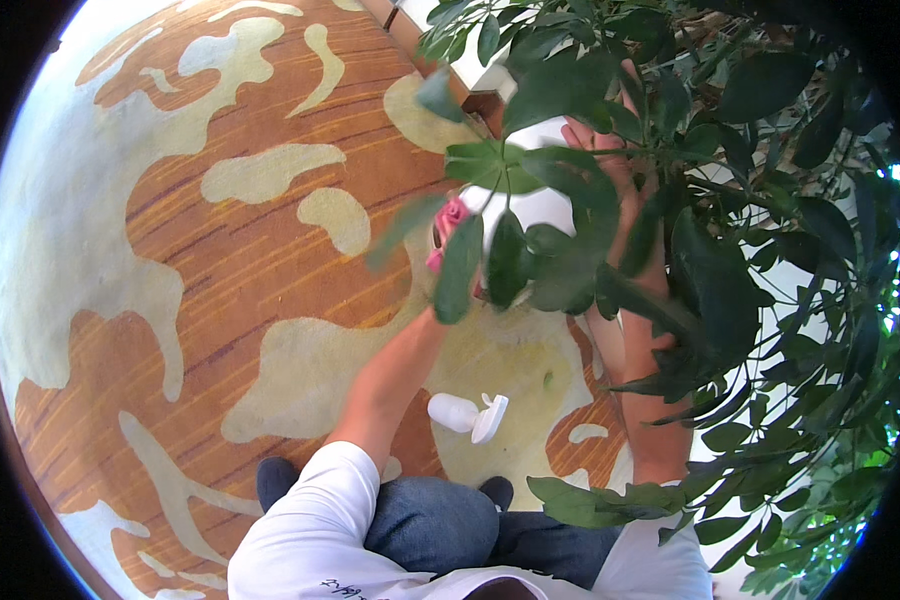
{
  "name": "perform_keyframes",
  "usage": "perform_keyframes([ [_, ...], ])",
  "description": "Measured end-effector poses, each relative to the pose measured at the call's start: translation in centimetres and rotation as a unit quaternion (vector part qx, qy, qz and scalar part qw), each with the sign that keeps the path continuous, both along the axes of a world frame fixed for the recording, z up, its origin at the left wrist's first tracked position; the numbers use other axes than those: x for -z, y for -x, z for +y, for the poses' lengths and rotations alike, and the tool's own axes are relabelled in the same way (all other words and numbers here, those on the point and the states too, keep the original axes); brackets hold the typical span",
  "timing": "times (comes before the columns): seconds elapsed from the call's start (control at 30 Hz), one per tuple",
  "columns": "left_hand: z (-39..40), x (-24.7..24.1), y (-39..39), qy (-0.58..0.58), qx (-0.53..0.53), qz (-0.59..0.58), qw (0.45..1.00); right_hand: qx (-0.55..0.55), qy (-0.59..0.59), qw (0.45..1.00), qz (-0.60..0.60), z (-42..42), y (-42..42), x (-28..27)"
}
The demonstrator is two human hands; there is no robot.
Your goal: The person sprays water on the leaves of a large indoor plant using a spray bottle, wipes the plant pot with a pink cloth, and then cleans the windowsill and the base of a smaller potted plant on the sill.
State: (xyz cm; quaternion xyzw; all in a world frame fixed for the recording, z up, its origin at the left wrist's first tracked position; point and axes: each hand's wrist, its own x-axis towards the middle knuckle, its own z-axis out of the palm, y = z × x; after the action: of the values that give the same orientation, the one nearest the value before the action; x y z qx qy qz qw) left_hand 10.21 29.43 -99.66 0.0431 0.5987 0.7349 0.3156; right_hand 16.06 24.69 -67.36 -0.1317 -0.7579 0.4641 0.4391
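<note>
Leafy branches of a large green houseplant (720,285) hang over both of my hands. My left hand (454,270) is mostly hidden behind leaves, beside a pink cloth (451,214); the leaves hide how its fingers hold the cloth. Further up and to the right, my right hand (604,154) reaches in among the stems, fingers partly visible, next to a smooth white rounded object (540,202) that may be a planter. Whether that hand grips a stem cannot be told. A white spray bottle (465,416) lies on its side on the carpet, between my forearms and near my knees.
The patterned orange and cream carpet (270,262) spreads to the left. At the top, a brown-edged white ledge (487,97) stands beside the plant. Dense foliage fills the right side, with white surfaces behind it. My dark shoes (276,484) rest on the carpet.
</note>
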Motion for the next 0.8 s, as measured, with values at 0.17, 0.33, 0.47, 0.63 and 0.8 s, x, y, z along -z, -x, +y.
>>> perform_keyframes([
  [0.17, 1.4, -8.4, -4.9, -0.078, 0.044, 0.059, 0.994, 0.003, 0.002, 1.000, -0.008, -0.6, -0.6, 1.0],
  [0.33, 2.6, -15.9, -12.0, -0.163, 0.123, 0.194, 0.959, 0.001, 0.002, 1.000, -0.023, -0.7, -0.8, 1.8],
  [0.47, 2.5, -18.0, -13.8, -0.212, 0.150, 0.292, 0.920, -0.008, 0.004, 0.999, -0.033, -1.3, -0.8, 2.5],
  [0.63, 2.3, -17.8, -13.9, -0.222, 0.137, 0.283, 0.923, -0.002, -0.016, 0.998, -0.056, -0.7, -0.5, 2.3],
  [0.8, 0.0, -10.0, -9.4, -0.088, 0.042, 0.108, 0.989, -0.038, -0.042, 0.991, -0.119, -0.4, 1.6, 3.6],
])
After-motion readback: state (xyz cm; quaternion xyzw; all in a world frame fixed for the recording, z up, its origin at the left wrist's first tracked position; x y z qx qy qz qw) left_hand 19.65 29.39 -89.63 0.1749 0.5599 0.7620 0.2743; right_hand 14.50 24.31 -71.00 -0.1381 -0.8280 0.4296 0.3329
